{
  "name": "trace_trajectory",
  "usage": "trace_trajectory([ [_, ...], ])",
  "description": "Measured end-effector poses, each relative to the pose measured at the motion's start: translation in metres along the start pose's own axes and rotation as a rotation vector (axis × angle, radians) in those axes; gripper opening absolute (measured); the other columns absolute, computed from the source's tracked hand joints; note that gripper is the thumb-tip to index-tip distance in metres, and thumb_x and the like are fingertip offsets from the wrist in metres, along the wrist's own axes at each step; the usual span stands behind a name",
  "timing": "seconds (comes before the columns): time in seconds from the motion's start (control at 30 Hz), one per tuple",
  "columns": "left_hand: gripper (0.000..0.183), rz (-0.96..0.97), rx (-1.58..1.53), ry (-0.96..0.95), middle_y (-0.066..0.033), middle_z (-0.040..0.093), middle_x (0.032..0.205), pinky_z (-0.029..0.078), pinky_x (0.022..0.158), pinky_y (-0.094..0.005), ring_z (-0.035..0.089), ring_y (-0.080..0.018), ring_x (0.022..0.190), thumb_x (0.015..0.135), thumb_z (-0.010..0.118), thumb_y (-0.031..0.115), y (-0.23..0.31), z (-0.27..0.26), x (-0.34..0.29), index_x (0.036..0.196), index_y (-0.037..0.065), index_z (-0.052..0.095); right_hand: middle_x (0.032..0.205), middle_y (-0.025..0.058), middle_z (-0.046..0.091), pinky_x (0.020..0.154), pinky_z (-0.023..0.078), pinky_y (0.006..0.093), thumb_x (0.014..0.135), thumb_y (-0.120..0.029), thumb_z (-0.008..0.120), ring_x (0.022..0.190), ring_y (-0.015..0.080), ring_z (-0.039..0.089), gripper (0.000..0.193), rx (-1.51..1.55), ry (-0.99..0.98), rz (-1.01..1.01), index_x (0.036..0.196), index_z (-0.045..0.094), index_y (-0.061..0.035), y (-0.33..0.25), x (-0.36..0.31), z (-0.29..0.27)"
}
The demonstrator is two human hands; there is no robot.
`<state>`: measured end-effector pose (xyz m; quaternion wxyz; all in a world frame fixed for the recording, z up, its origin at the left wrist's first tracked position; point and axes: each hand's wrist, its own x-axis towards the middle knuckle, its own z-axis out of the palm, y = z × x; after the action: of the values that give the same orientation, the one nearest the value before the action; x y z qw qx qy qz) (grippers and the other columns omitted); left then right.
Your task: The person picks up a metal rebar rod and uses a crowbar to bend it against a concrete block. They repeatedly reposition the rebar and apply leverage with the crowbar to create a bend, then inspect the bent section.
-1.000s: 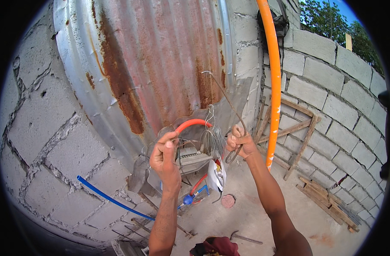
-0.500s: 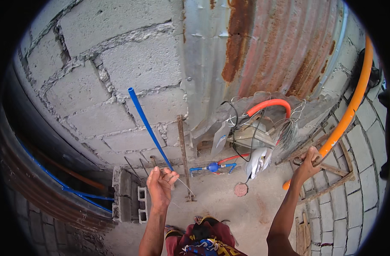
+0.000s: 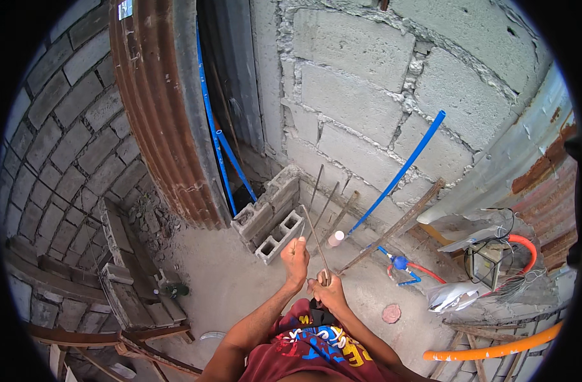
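Observation:
My left hand (image 3: pixel 295 262) is raised in front of me with its fingers curled closed. Whatever it may grip is too thin or hidden to see. Close beside it, lower and to the right, my right hand (image 3: pixel 329 290) is wrapped round the lower end of a thin brown metal rod (image 3: pixel 315 240). The rod slants up and left from the fist, passing just right of my left hand. Beyond both hands stand a hollow concrete block (image 3: pixel 281 237), a short pale pipe stub (image 3: pixel 336 238) and a tall blue pipe (image 3: pixel 399 172) leaning right.
Rusty bars (image 3: pixel 393 226) rise by the block wall (image 3: pixel 354 83). At right are a blue valve fitting (image 3: pixel 400 262), a floodlight (image 3: pixel 484 264) with loose cables and an orange pipe (image 3: pixel 495 347). At left stand corrugated sheets (image 3: pixel 157 114), stacked blocks (image 3: pixel 265 207) and timber (image 3: pixel 74 336).
The view has swung left. My right hand has left the orange pipe's side and come in beside my left hand, now with the rod. The wire at my left hand no longer shows.

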<state>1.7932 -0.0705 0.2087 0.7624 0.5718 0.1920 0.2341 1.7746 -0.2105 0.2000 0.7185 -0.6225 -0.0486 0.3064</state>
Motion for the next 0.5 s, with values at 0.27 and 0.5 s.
trace_trajectory([
  [0.27,0.028,-0.027,0.085,0.103,-0.0018,0.057,0.072,0.046,0.059,-0.0245,0.055,-0.0091,0.065,0.102,0.054,0.023,0.036,-0.184,-0.060,0.122,0.004,0.047,0.062,-0.0064,0.048,0.045,0.029,0.0215,0.089,-0.006,0.067,0.052,0.0013,0.041,0.017,-0.124,-0.209,0.194,0.104,0.058,-0.0050,0.019,0.024,0.148],
  [0.5,0.018,0.315,1.053,-0.460,-0.0109,0.068,0.080,0.052,0.062,-0.0374,0.063,-0.0297,0.064,0.096,0.061,0.022,0.091,-0.320,-0.069,0.108,0.008,0.064,0.089,0.0185,0.069,0.072,0.051,0.0417,0.086,-0.020,0.069,0.083,0.0383,0.066,0.026,-1.041,-0.606,-0.239,0.110,0.068,-0.0106,-0.010,0.047,0.179],
])
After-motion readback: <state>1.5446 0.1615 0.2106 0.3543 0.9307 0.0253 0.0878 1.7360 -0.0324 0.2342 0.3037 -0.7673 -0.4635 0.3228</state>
